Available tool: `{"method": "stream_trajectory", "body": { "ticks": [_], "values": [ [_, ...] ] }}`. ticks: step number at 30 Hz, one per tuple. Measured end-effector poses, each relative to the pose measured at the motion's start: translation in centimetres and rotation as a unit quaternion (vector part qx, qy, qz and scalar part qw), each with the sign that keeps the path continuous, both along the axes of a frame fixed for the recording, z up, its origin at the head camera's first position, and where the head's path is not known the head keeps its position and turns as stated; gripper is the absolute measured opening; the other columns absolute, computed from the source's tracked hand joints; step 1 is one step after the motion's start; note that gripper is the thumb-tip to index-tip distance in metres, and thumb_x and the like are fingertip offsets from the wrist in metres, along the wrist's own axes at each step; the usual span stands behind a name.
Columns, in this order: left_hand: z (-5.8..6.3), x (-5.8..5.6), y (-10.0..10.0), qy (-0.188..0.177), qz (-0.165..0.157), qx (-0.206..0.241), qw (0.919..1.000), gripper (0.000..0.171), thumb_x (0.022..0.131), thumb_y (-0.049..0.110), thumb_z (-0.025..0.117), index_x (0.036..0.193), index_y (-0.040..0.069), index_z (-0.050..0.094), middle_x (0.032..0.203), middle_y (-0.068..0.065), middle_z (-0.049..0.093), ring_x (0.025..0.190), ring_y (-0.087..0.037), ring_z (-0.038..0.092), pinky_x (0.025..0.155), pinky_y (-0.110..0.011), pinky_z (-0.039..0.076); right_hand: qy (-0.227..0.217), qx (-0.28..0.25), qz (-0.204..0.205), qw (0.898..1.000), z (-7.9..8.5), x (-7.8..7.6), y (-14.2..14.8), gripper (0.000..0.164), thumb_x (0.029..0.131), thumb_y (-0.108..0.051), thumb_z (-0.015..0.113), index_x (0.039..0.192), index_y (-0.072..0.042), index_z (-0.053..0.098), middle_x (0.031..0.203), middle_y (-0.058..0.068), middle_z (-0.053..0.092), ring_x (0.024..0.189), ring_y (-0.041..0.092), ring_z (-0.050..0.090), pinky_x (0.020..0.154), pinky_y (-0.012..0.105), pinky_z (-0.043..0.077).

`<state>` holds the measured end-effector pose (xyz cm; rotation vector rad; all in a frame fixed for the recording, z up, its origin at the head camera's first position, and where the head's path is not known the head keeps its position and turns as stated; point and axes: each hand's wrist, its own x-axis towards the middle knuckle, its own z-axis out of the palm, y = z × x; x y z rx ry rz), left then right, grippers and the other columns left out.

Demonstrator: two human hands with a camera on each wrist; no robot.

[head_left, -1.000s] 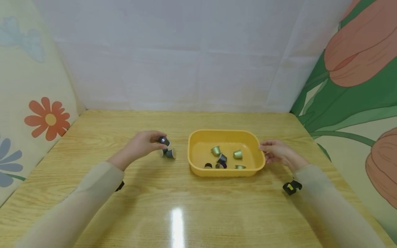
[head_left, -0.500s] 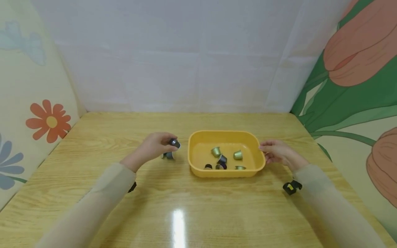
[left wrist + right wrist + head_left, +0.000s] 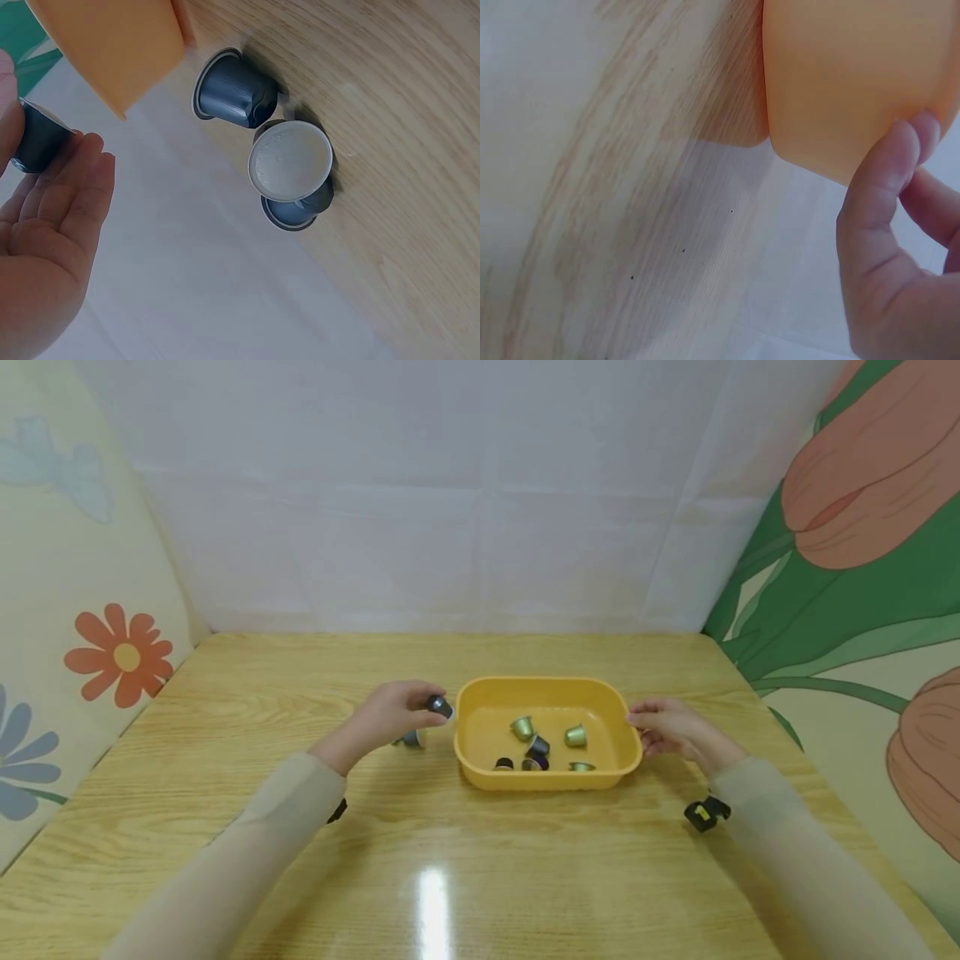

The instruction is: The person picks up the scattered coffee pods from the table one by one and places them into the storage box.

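Note:
My left hand pinches a dark coffee capsule between thumb and fingers, just left of the yellow plastic tub. In the left wrist view this capsule shows its pale rim. Behind that hand, dark capsules lie on the table: one on its side, another with its pale lid facing the camera, overlapping a third. My right hand holds the tub's right end, thumb and fingers at its rim. Inside the tub lie green capsules and dark capsules.
The wooden table carries a bright light reflection near its front. A white cloth hangs behind it, with flower-printed sheets at both sides. A black wrist device is at the right sleeve.
My left hand has moved right with its capsule, from above the loose capsules to beside the tub's left rim. The right hand and the tub stay put.

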<state>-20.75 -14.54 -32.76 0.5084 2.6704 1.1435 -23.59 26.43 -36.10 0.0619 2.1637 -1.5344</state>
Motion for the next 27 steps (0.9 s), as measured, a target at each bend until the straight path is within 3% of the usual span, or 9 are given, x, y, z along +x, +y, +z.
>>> {"method": "stream_trajectory", "body": {
  "ticks": [12, 27],
  "values": [
    [0.0, -0.4, 1.5, -0.009, -0.017, 0.027, 0.9995, 0.051, 0.093, 0.016, 0.068, 0.135, -0.006, 0.052, 0.127, -0.019, 0.061, 0.117, -0.030, 0.058, 0.097, -0.042, 0.049, -0.002, 0.002, -0.011, 1.000, 0.0, 0.0, -0.1, 0.044, 0.102, -0.012, 0.049, 0.135, 0.013, 0.036, 0.076, -0.001, 0.060, 0.057, 0.008, 0.058, 0.054, 0.023, 0.053],
    [0.3, -1.2, 3.8, -0.008, -0.029, 0.002, 0.9995, 0.048, 0.092, 0.019, 0.070, 0.132, -0.004, 0.055, 0.120, -0.014, 0.065, 0.111, -0.026, 0.061, 0.093, -0.040, 0.051, -0.005, 0.009, -0.008, 1.000, 0.1, -0.1, 0.0, 0.046, 0.102, -0.014, 0.049, 0.137, 0.012, 0.036, 0.079, 0.000, 0.061, 0.059, 0.009, 0.059, 0.056, 0.025, 0.054]
  ]
}}
